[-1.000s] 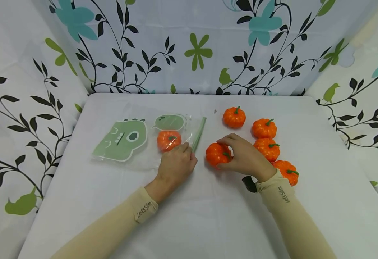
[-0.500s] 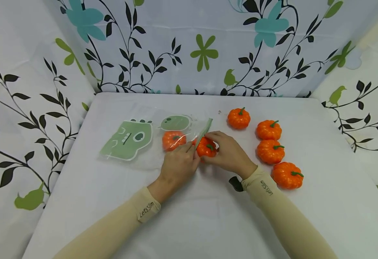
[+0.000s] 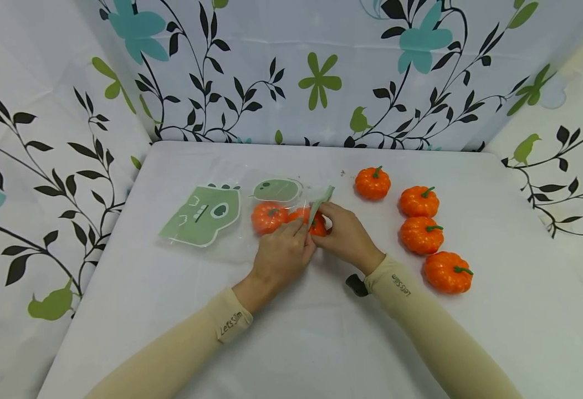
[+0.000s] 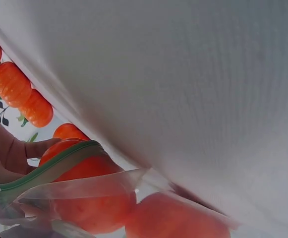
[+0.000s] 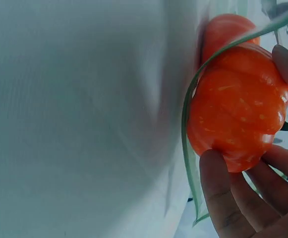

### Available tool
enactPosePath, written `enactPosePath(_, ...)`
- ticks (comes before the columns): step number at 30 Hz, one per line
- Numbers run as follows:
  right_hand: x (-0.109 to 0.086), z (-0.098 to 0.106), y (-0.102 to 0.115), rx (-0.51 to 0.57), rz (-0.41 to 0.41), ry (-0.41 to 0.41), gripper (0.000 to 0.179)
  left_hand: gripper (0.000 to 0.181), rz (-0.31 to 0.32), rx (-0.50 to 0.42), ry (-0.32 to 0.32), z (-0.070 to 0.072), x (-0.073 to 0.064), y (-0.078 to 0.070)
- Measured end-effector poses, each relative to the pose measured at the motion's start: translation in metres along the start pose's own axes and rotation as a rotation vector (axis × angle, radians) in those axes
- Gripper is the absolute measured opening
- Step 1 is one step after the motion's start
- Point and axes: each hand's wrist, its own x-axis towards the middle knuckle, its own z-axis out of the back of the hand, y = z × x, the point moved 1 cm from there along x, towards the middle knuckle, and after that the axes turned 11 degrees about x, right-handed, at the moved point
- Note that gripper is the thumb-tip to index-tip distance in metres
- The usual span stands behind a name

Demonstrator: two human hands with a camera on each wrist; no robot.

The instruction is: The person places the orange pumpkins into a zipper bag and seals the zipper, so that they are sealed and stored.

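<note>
A clear plastic bag (image 3: 199, 216) with a green dinosaur print lies flat, its mouth edged by a green strip (image 3: 321, 200). One small orange toy pumpkin (image 3: 269, 218) is inside. My left hand (image 3: 284, 249) pinches the near side of the bag's mouth. My right hand (image 3: 348, 235) grips a second toy pumpkin (image 5: 238, 106), fingers on one side and thumb on the other. The green edge curves round this pumpkin, and part of it shows through the plastic in the left wrist view. It sits right beside the first pumpkin.
Several more toy pumpkins stand to the right: one pumpkin (image 3: 372, 183) at the back, and a slanting row ending with the nearest pumpkin (image 3: 448, 272). White cloth covers the table (image 3: 291, 343). A leaf-printed curtain (image 3: 266, 33) hangs behind it.
My right hand has picked out a pumpkin from beside the bag and moved it left into the bag's mouth. My left hand keeps its hold on the bag. The view has shifted slightly.
</note>
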Motion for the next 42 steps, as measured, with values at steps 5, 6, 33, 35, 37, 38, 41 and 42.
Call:
enactPosePath(5, -0.001, 0.000, -0.002, 0.099, -0.060, 0.023, 0.041, 0.021, -0.002, -0.020, -0.020, -0.004, 0.001, -0.002)
enactPosePath(6, -0.002, 0.001, -0.003, 0.137, -0.080, 0.031, 0.043, 0.021, -0.001, -0.020, -0.025, -0.005, 0.002, -0.002)
enactPosePath(33, -0.019, 0.026, -0.010, 0.311, -0.228, 0.103, 0.041, 0.023, 0.025, 0.019, -0.026, -0.007, 0.011, -0.006)
enactPosePath(35, -0.018, 0.023, -0.008, 0.334, -0.218, 0.118, 0.043, 0.023, 0.025, 0.022, -0.026, -0.006, 0.011, -0.005)
enactPosePath(37, -0.017, 0.021, -0.007, 0.347, -0.217, 0.131, 0.044, 0.023, 0.023, 0.025, -0.023, -0.005, 0.011, -0.005)
enactPosePath(38, -0.017, 0.020, -0.007, 0.351, -0.215, 0.135, 0.044, 0.023, 0.021, 0.027, -0.024, -0.004, 0.011, -0.005)
enactPosePath(41, -0.016, 0.018, -0.004, 0.360, -0.215, 0.142, 0.044, 0.023, 0.017, 0.037, -0.033, -0.003, 0.011, -0.004)
enactPosePath(42, -0.015, 0.017, -0.003, 0.360, -0.219, 0.142, 0.044, 0.023, 0.015, 0.039, -0.036, -0.003, 0.010, -0.004)
